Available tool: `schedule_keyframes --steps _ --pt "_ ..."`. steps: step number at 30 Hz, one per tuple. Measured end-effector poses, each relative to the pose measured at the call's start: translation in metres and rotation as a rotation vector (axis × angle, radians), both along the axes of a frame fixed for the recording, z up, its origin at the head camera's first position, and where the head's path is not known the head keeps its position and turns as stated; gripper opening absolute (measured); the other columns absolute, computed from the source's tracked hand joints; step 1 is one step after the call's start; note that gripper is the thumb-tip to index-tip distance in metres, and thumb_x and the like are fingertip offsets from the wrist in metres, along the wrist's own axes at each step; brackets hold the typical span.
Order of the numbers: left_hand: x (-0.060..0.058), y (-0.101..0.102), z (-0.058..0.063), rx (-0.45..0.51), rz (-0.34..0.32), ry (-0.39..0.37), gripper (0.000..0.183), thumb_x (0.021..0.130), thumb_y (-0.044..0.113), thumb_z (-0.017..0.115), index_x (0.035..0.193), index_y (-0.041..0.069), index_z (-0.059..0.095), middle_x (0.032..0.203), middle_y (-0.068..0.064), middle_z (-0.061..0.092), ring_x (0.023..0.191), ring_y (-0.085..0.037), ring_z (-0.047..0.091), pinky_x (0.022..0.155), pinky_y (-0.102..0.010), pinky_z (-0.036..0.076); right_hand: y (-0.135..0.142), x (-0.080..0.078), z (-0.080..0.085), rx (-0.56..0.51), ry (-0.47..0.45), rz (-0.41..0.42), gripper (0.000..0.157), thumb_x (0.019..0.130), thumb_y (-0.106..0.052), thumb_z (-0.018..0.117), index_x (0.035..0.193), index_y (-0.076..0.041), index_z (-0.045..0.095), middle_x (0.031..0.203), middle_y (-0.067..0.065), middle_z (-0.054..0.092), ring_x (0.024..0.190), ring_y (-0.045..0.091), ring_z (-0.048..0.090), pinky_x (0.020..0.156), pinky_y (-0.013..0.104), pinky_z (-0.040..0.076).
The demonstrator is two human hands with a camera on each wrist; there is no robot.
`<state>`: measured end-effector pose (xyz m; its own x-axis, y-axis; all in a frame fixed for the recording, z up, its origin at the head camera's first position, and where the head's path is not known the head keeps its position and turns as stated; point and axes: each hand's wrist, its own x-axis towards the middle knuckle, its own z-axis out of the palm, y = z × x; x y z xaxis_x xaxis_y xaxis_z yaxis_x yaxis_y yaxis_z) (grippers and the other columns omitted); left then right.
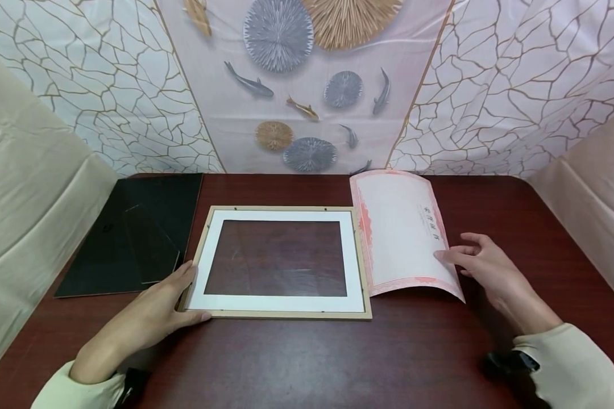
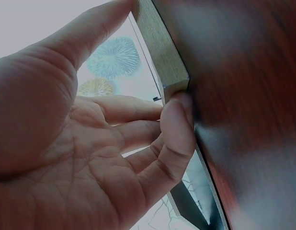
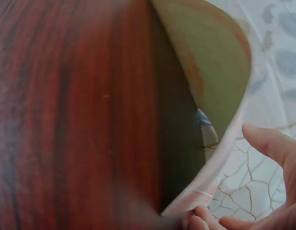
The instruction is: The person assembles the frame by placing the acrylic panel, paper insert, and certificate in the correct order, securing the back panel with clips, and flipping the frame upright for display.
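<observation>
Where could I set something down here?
Bare table lies this side of the frame, between left hand and right hand; also right of the pink-bordered sheet, beyond the right hand. It's crowded from the black board across to the sheet.

Looks like a tabletop workspace screened off with cloth; cannot be pinned to home or studio. Has a red-brown wood-grain table beneath the left hand and right hand, a fish-and-medallion printed drape beyond both, cream cloth left of the left hand and a cream panel right of the other.
</observation>
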<state>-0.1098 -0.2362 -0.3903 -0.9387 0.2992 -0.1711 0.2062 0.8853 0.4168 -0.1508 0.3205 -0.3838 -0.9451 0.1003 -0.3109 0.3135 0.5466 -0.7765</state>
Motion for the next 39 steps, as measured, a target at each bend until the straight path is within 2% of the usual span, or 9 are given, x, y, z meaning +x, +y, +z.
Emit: schedule_keyframes --steps 2,5,6,9,13,16,22,31,39 --pt "0.000 0.000 0.000 -0.002 0.001 0.000 0.103 0.088 0.053 0.080 0.159 -0.007 0.035 0.166 -0.031 0.031 0.143 -0.052 0.047 0.108 -0.066 0.045 -0.004 -0.002 0.000 0.033 -0.023 0.009 0.103 0.100 -0.036 0.069 0.161 0.014 0.004 0.151 0.037 0.041 0.116 0.022 0.060 0.094 0.031 0.051" --pt "0.000 0.000 0.000 -0.002 0.000 0.002 0.104 0.088 0.053 0.081 0.159 -0.008 0.035 0.166 -0.032 0.031 0.144 -0.052 0.046 0.109 -0.066 0.045 -0.012 -0.004 0.001 0.063 -0.049 0.012 0.108 0.098 -0.040 0.070 0.161 0.015 0.001 0.153 0.038 0.035 0.133 0.045 0.045 0.101 0.042 0.046" --pt "0.000 -0.001 0.000 -0.003 0.001 0.003 0.104 0.088 0.052 0.081 0.159 -0.008 0.035 0.166 -0.032 0.031 0.143 -0.052 0.046 0.108 -0.066 0.045 -0.014 -0.005 0.000 0.071 -0.049 0.015 0.109 0.098 -0.040 0.071 0.161 0.015 0.001 0.153 0.039 0.034 0.132 0.046 0.045 0.102 0.047 0.045" --pt "0.000 -0.001 -0.001 -0.002 -0.001 0.006 0.104 0.088 0.052 0.081 0.159 -0.008 0.035 0.166 -0.032 0.031 0.144 -0.052 0.046 0.109 -0.066 0.045 -0.017 -0.006 -0.001 0.136 -0.028 0.025 0.110 0.096 -0.043 0.073 0.160 0.017 0.005 0.149 0.038 0.035 0.129 0.047 0.043 0.099 0.047 0.044" --pt "0.000 -0.001 0.000 0.004 0.004 -0.005 0.103 0.089 0.052 0.080 0.159 -0.007 0.034 0.167 -0.031 0.031 0.144 -0.052 0.046 0.109 -0.066 0.044 -0.014 -0.003 -0.005 0.299 0.029 0.011 0.109 0.091 -0.044 0.077 0.157 0.019 0.017 0.146 0.044 0.033 0.128 0.057 0.033 0.100 0.061 0.039" --pt "0.000 0.000 0.000 0.003 0.003 -0.002 0.104 0.088 0.053 0.080 0.159 -0.007 0.034 0.166 -0.031 0.031 0.143 -0.052 0.046 0.108 -0.067 0.045 -0.005 -0.001 -0.007 0.411 0.059 0.003 0.109 0.087 -0.043 0.082 0.153 0.021 0.024 0.142 0.049 0.030 0.125 0.062 0.028 0.098 0.068 0.036" --pt "0.000 -0.001 0.000 -0.007 0.005 0.002 0.104 0.088 0.051 0.081 0.159 -0.008 0.034 0.166 -0.032 0.031 0.143 -0.052 0.048 0.108 -0.066 0.046 0.013 0.006 -0.007 0.494 0.065 -0.018 0.107 0.082 -0.033 0.086 0.148 0.024 0.025 0.136 0.053 0.029 0.120 0.065 0.027 0.095 0.070 0.034" --pt "0.000 -0.001 0.000 -0.002 0.001 -0.002 0.104 0.088 0.052 0.081 0.159 -0.008 0.034 0.166 -0.032 0.030 0.144 -0.052 0.046 0.109 -0.066 0.045 0.019 0.008 -0.007 0.493 0.084 -0.023 0.107 0.080 -0.026 0.088 0.149 0.023 0.023 0.135 0.053 0.031 0.119 0.067 0.030 0.096 0.072 0.035" --pt "0.000 -0.001 -0.001 0.007 -0.002 -0.003 0.103 0.089 0.050 0.081 0.159 -0.008 0.033 0.166 -0.032 0.030 0.144 -0.051 0.046 0.109 -0.066 0.044 0.020 0.005 -0.009 0.462 0.092 -0.012 0.108 0.080 -0.025 0.087 0.150 0.024 0.022 0.128 0.047 0.044 0.115 0.060 0.043 0.096 0.070 0.040"
